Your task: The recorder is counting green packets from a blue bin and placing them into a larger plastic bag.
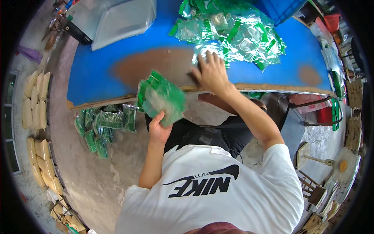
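Observation:
My left hand (159, 130) grips a stack of flat green-and-clear plastic packets (161, 97) by its lower edge, thumb on top. The stack is held up at the table's front edge. My right hand (213, 74) reaches over the blue table (156, 43) with its fingers stretched and spread. Its fingertips are at a shiny clear packet (208, 47) on the near side of a loose heap of similar green-and-clear packets (241, 33). Whether the fingertips press on that packet I cannot tell.
Clear plastic sheets (124, 21) lie at the table's far left, and a blue crate (280, 9) stands far right. Bundles of green packets (103, 126) lie on the floor at left. A fan (344, 165) is at the right; brown sacks (43, 160) line the left wall.

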The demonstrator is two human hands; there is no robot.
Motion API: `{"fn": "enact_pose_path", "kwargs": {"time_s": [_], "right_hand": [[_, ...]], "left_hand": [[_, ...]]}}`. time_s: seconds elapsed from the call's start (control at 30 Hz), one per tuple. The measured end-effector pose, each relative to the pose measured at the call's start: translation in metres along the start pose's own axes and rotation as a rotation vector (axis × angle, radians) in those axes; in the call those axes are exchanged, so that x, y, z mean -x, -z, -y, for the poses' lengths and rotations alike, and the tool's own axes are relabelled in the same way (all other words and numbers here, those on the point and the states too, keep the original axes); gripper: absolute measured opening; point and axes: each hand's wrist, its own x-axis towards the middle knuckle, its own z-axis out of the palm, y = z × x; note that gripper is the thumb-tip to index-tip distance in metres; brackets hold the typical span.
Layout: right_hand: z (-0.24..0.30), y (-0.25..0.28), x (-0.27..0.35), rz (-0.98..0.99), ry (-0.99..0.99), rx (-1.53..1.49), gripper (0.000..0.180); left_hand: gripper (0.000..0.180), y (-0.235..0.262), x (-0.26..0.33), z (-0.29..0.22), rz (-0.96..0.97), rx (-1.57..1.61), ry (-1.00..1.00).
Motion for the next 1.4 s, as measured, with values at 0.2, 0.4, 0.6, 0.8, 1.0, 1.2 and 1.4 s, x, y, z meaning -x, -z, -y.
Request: {"fn": "enact_pose_path", "kwargs": {"time_s": [0.2, 0.4, 0.6, 0.8, 1.0, 1.2, 1.4], "right_hand": [[0.022, 0.016, -0.007, 0.294, 0.203, -0.842, 0.037], [-0.057, -0.045, -0.085, 0.016, 0.06, -0.056, 0.08], [-0.01, -0.022, -0.026, 0.161, 0.489, -0.433, 0.04], [0.021, -0.007, 0.008, 0.281, 0.424, -0.782, 0.022], [0.061, -0.006, 0.004, 0.289, -0.442, -1.591, 0.033], [0.062, 0.05, 0.002, 0.316, -0.188, -1.2, 0.12], [0.038, 0.044, -0.036, 0.107, 0.119, -1.144, 0.125]], "left_hand": [[0.057, 0.002, 0.0, -0.018, -0.093, -0.197, -0.019], [0.061, 0.018, 0.006, -0.009, -0.093, -0.092, 0.0], [0.067, -0.002, 0.016, -0.018, 0.184, 0.123, 0.084], [0.064, 0.035, 0.006, -0.023, 0.065, 0.058, 0.046], [0.062, 0.034, 0.003, -0.013, 0.048, 0.13, 0.072], [0.066, -0.02, -0.018, -0.043, 0.118, -0.494, -0.368], [0.068, -0.082, -0.079, -0.102, 0.588, -1.834, -0.701]]}}
